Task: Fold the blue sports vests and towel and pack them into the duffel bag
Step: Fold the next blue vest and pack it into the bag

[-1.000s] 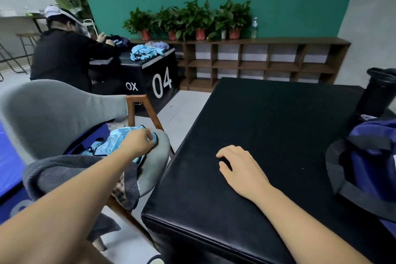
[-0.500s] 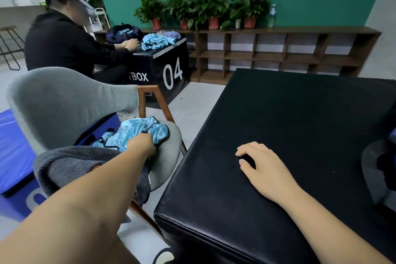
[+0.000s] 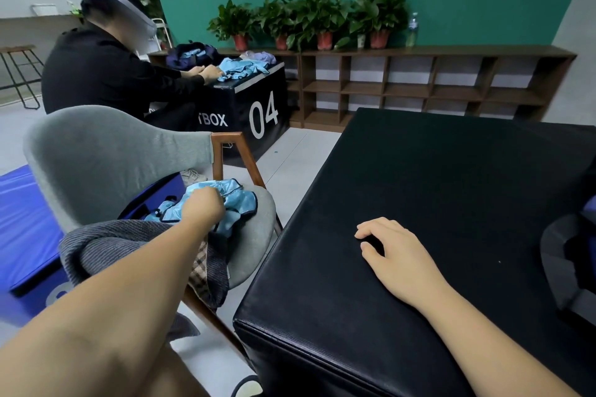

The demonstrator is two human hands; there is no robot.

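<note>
Light blue sports vests with black trim (image 3: 238, 200) lie crumpled on the seat of a grey chair (image 3: 106, 158) to my left. My left hand (image 3: 203, 208) reaches over the seat and closes its fingers on the vest fabric. A grey towel (image 3: 109, 245) is draped over the chair's near edge, under my left forearm. My right hand (image 3: 392, 251) rests palm down on the black padded box (image 3: 419, 177) with its fingers slightly spread, holding nothing. The dark duffel bag (image 3: 571, 261) shows only partly at the right edge, on the box.
Another person in black sits behind the chair at a black box marked 04 (image 3: 258, 106), handling blue vests there. A blue mat (image 3: 19, 222) lies on the floor at left. A low wooden shelf (image 3: 419, 84) with potted plants lines the green wall.
My left hand has shifted on the vests and gathered the fabric. My view has turned left, so the duffel bag has slid toward the right edge. My right hand has stayed on the box.
</note>
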